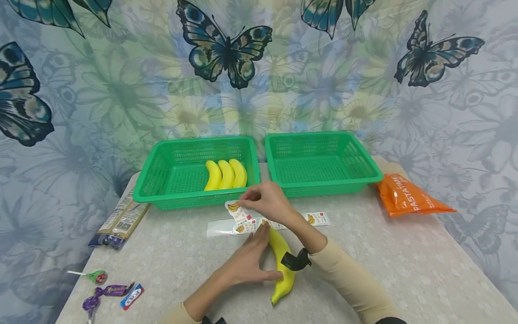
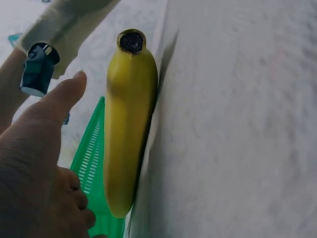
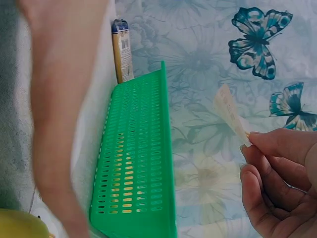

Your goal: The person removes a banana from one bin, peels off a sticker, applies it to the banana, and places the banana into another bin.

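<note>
My right hand (image 1: 270, 203) pinches a white banana-print sticker (image 1: 239, 213) between thumb and fingertips, above the table. In the right wrist view the sticker (image 3: 229, 110) stands up from the fingertips. Beneath lies a sticker strip (image 1: 220, 228), a clear length at its left and printed labels along the rest. My left hand (image 1: 248, 261) has its fingers stretched out over the strip, fingertips beside the top of a yellow banana (image 1: 285, 278). Its thumb points toward the banana's lower half. In the left wrist view the whole banana (image 2: 130, 124) lies on the table beside the hand.
Three bananas (image 1: 226, 174) lie in the left green basket (image 1: 194, 198); another green basket (image 1: 328, 186) stands to its right. An orange packet (image 1: 408, 198) is at far right. On the left are long packages (image 1: 125, 216), a lollipop (image 1: 97, 276) and several wrapped sweets (image 1: 115, 290).
</note>
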`<state>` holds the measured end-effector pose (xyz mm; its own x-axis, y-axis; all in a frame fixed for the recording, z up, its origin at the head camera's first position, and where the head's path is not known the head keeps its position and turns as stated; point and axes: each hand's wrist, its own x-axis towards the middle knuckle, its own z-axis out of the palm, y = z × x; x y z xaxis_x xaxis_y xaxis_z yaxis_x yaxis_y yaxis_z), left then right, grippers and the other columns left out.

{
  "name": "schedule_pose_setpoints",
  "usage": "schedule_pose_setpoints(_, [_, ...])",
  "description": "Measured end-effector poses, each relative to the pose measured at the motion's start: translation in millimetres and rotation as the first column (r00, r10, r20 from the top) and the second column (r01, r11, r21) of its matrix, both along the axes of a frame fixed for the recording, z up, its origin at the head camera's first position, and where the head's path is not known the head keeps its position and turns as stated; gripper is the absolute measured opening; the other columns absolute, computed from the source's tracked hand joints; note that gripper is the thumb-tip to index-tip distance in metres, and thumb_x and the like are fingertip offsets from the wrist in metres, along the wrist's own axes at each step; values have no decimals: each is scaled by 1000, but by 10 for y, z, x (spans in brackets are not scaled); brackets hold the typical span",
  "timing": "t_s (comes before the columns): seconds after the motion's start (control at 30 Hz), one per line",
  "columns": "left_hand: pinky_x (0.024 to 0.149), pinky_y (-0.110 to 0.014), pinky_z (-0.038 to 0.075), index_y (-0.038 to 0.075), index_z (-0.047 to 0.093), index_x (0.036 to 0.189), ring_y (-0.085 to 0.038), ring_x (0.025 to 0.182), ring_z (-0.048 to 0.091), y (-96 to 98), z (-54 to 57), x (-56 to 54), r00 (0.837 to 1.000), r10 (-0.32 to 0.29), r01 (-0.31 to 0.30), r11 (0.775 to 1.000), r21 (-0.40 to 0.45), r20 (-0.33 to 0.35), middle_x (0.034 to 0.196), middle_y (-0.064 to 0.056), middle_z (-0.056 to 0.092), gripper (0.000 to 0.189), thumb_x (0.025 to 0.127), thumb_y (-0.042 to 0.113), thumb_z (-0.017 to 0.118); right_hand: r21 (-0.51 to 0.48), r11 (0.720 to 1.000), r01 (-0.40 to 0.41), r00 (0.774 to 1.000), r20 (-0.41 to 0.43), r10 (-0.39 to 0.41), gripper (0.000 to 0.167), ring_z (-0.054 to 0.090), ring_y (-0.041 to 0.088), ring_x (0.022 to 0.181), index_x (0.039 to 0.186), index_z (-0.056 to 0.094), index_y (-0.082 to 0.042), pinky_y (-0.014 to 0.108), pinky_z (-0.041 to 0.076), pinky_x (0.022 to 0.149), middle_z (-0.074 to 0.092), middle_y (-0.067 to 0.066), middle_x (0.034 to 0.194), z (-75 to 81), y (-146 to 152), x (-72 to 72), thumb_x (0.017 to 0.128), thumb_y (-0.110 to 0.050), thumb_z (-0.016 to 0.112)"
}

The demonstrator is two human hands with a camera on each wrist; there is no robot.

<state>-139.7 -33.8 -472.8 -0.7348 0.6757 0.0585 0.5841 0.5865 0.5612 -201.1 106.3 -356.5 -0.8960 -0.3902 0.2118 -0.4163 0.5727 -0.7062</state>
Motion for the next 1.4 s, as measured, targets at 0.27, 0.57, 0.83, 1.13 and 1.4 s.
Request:
schedule_pose_setpoints(0.27, [121,-53,21,3,11,156,-29,153,8,-26,-89,-13,999,-30,31,997,-75,26,165,-13,6,119,75,72,65,-10,1000,22,999,-32,-22,9,64,1,67,87,78,-17,19,54,64,74,-6,79,28,87,137,88,-24,72])
schedule_pose_setpoints(0.57, [123,-51,19,5,13,157,-23,152,18,-17,-115,-24,1000,-12,14,995,-99,20,165,-11,12,119,74,74,63,4,994,107,994,24,-107,9,64,2,68,85,78,-19,21,53,64,74,-7,77,3,241,302,86,-26,73])
schedule_pose_setpoints(0.83, [124,-49,17,8,18,156,-26,152,13,33,-110,-16,999,5,0,991,-137,38,163,-12,15,116,74,78,59,-86,974,210,970,142,-197,12,68,5,70,87,78,-14,24,55,66,76,-1,79,-294,586,432,84,-25,76])
schedule_pose_setpoints(1.13, [123,-50,19,11,17,157,-26,153,13,16,-147,-6,1000,6,-6,994,-112,-3,164,-13,12,115,74,79,59,-189,943,273,936,279,-215,18,64,9,65,86,78,-9,21,50,59,74,4,75,-709,750,595,81,-26,79])
schedule_pose_setpoints(1.4, [122,-52,20,6,18,156,-24,153,8,26,-155,-11,1000,-14,12,994,-108,-24,166,-8,3,116,75,80,57,-227,918,324,908,348,-234,16,65,14,66,87,77,-10,24,53,59,75,4,78,-868,811,728,81,-24,79])
